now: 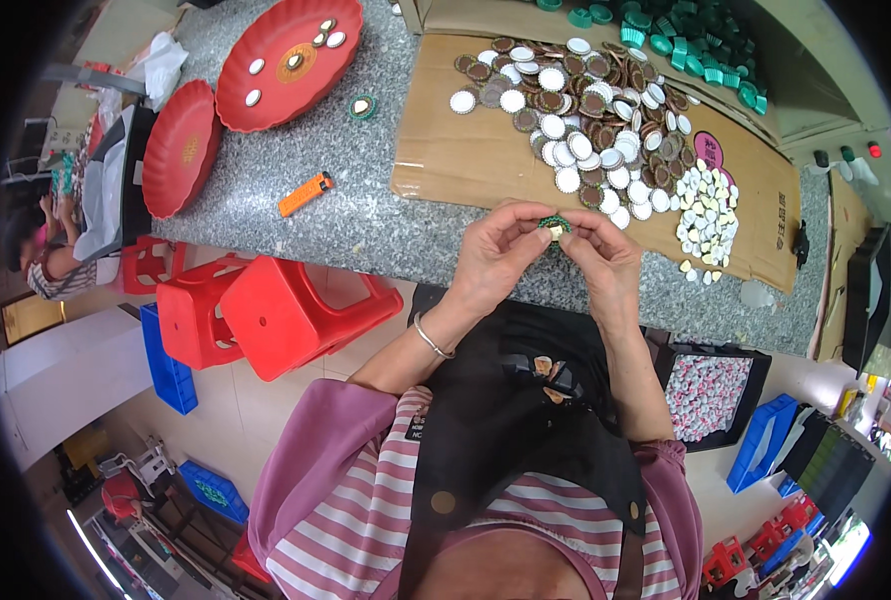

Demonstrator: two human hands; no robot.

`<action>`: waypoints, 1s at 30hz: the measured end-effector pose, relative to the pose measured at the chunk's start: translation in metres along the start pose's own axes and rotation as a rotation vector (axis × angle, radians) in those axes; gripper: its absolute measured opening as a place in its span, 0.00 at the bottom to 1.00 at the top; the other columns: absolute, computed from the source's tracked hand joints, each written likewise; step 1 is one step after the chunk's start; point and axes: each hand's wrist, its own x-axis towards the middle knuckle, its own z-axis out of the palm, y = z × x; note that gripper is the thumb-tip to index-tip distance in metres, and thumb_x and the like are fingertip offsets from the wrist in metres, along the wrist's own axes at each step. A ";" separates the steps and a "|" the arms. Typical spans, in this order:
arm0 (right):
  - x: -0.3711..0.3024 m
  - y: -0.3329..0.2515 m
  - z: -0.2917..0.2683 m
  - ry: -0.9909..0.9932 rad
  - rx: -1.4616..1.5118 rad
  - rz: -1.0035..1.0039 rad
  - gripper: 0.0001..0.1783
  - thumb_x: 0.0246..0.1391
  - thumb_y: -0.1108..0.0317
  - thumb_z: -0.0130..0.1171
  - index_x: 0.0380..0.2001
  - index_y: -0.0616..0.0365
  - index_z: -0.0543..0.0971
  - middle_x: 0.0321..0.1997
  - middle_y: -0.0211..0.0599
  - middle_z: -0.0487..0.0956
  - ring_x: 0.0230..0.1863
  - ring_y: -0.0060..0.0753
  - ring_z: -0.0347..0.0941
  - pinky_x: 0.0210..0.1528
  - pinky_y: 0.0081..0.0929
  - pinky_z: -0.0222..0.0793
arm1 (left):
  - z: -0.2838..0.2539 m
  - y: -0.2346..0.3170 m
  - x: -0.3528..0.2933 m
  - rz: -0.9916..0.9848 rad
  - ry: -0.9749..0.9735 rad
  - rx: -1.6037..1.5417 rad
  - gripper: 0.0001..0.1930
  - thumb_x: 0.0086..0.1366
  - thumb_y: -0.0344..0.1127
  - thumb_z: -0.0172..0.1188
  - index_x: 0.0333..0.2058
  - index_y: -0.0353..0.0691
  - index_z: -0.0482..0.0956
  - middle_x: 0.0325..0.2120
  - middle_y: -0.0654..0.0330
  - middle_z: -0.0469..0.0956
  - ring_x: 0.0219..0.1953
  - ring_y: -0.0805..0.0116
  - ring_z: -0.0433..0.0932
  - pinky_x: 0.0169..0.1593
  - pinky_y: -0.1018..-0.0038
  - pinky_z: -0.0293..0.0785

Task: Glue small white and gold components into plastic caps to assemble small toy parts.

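Both hands meet over the front edge of the counter on a small round piece with a green rim and a cream-coloured middle. Thumb and fingers of my left hand pinch its left side. My right hand grips the right side, its thumb against the cream middle. Just beyond them, a heap of round crimped-edge caps, some showing white and some brown, is spread on a cardboard sheet. Right of my right hand lies a pile of small cream and white pieces.
Green fluted cups fill the back right. Far left stand two red fluted dishes, the larger holding a few small pieces. A green-rimmed piece and an orange lighter-like object lie on the speckled counter. Red stools stand below left.
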 end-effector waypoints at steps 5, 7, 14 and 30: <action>0.001 -0.007 0.001 -0.027 0.023 0.040 0.11 0.55 0.73 0.53 0.42 0.63 0.76 0.34 0.30 0.77 0.34 0.17 0.73 0.39 0.17 0.71 | 0.000 0.002 0.001 0.090 -0.046 0.013 0.18 0.58 0.21 0.56 0.49 0.36 0.72 0.37 0.65 0.74 0.40 0.79 0.73 0.41 0.84 0.71; 0.000 -0.008 0.001 -0.048 0.016 0.045 0.12 0.56 0.72 0.52 0.43 0.63 0.75 0.36 0.31 0.77 0.36 0.19 0.74 0.41 0.19 0.72 | -0.005 0.003 0.000 0.042 -0.063 0.001 0.18 0.59 0.21 0.55 0.49 0.36 0.71 0.38 0.63 0.74 0.41 0.77 0.73 0.44 0.82 0.71; -0.002 -0.010 0.002 -0.089 -0.142 -0.150 0.19 0.50 0.80 0.56 0.47 0.61 0.73 0.41 0.33 0.72 0.36 0.19 0.72 0.41 0.16 0.71 | -0.013 0.005 0.005 -0.027 -0.111 -0.081 0.20 0.59 0.22 0.55 0.51 0.35 0.69 0.44 0.59 0.74 0.47 0.72 0.73 0.51 0.76 0.70; 0.009 -0.013 0.009 -0.096 -0.215 -0.269 0.18 0.46 0.82 0.59 0.43 0.61 0.74 0.41 0.32 0.71 0.37 0.19 0.72 0.41 0.17 0.72 | -0.019 0.011 0.008 -0.006 -0.112 -0.025 0.22 0.58 0.20 0.55 0.53 0.35 0.66 0.48 0.57 0.71 0.49 0.70 0.71 0.53 0.75 0.69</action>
